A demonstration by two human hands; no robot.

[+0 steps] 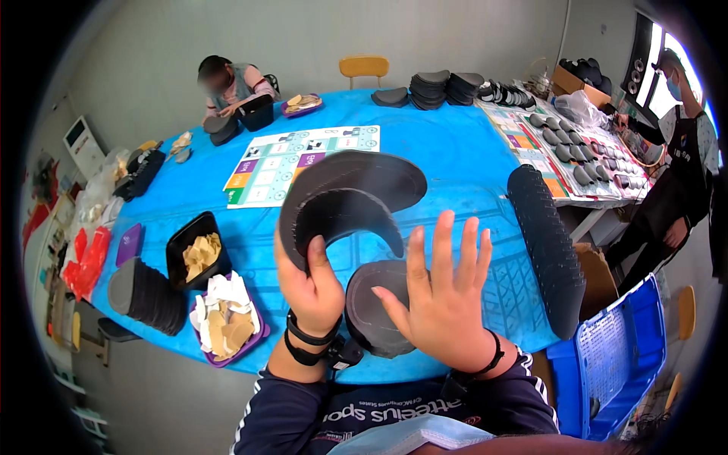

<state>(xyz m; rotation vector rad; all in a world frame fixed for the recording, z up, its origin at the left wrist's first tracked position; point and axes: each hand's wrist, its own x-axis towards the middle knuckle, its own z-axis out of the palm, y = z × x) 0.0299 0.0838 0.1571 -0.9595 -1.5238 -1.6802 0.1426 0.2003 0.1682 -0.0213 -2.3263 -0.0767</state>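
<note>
My left hand (312, 294) grips a dark curved piece (341, 176) above the blue-covered counter (462, 163), the thumb on its near edge and the other fingers mostly hidden behind; it shows an outer and an inner crescent, and I cannot tell whether that is one sheet or two. My right hand (447, 315) is open beside it, its fingers (442, 250) spread wide and apart from the piece. Between my hands, closer to me, a stack of dark rounded pieces (368, 299) rests on the counter; my right thumb overlaps it in view, though I can't tell if they touch. To my left stand another dark stack (148, 297), a black bin (177, 254) with tan scraps (201, 258) and a purple tray (262, 332) with white and tan bits (227, 322). To my right lies a long dark row of pieces (546, 254), near a blue crate (567, 371).
</note>
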